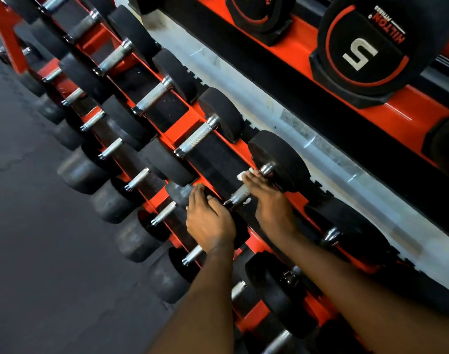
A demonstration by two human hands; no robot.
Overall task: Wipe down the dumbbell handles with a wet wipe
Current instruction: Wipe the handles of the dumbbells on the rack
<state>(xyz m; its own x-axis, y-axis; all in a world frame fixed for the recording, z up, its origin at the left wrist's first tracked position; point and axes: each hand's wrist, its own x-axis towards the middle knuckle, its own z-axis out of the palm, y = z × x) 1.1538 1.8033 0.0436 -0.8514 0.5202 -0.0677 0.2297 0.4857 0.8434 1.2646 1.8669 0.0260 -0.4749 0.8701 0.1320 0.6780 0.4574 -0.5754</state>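
A rack (185, 126) runs from near right to far left, with the floor (39, 251) on its left and a wall strip (282, 108) behind it on the right. Dumbbells lie across it in two rows, the upper row (196, 137) above and right of the lower row (137, 178). The right hand (266, 198) is on one upper-row handle (240, 194), between its two heads, with a wipe (243, 175) under the fingers (250, 180). The left hand (208, 223) rests on the near head, just left of the right hand. Beyond the strip, weights (366, 47) sit on a shelf (302, 31).
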